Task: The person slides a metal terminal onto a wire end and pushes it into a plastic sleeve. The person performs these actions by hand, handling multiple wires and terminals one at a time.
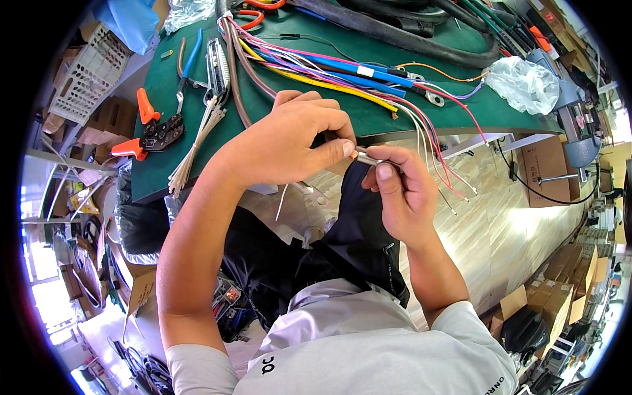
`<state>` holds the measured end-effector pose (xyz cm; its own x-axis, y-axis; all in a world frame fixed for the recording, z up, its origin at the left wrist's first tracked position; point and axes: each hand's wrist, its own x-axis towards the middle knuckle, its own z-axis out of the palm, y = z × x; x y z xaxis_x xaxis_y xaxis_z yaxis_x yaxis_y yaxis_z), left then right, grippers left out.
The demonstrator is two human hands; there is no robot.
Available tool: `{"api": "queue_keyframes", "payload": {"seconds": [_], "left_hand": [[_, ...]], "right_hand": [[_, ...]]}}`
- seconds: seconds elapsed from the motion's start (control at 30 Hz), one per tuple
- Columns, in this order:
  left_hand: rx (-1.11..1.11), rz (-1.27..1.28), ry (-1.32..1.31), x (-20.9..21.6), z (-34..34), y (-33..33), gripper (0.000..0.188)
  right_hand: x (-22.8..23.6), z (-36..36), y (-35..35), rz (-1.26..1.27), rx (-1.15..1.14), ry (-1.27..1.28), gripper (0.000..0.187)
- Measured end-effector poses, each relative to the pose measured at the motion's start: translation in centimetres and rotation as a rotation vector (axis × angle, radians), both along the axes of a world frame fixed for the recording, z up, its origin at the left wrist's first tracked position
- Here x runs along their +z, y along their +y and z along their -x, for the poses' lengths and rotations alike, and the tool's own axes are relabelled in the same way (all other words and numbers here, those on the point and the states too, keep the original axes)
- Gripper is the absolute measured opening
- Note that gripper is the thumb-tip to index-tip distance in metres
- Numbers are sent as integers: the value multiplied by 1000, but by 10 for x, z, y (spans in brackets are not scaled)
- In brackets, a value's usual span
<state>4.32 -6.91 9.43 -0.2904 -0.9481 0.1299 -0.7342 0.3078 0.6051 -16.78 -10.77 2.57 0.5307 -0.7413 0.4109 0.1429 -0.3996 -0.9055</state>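
My left hand (299, 135) is closed around the end of a cable, its fingers hiding most of it. Bare copper strands (355, 155) poke out past the left thumb. Facing them, a silver metal cable lug (368, 160) is pinched between the thumb and fingers of my right hand (407, 191). The two hands almost meet beyond the table's front edge, above my lap. Behind the left hand fans out a bundle of coloured wires, among them a yellow cable (316, 80) and a brown cable (247, 66). Another lug (313, 193) hangs below my left wrist.
On the green table (148, 181) lie an orange-handled crimping tool (158, 128), white cable ties (197, 145) and a thick black cable (421, 49). A clear plastic bag (523, 85) sits at the right, beside a grey vise (582, 141). A cardboard box (550, 171) stands below.
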Motion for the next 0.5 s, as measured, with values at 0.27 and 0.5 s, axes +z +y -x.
{"api": "queue_keyframes", "payload": {"seconds": [0.27, 0.5], "left_hand": [[-1, -2, 7, 0, 0, 0, 10], [3, -2, 7, 0, 0, 0, 9]], "right_hand": [[-1, 0, -3, -18, 11, 6, 17], [3, -1, -3, -20, 8, 40, 16]]}}
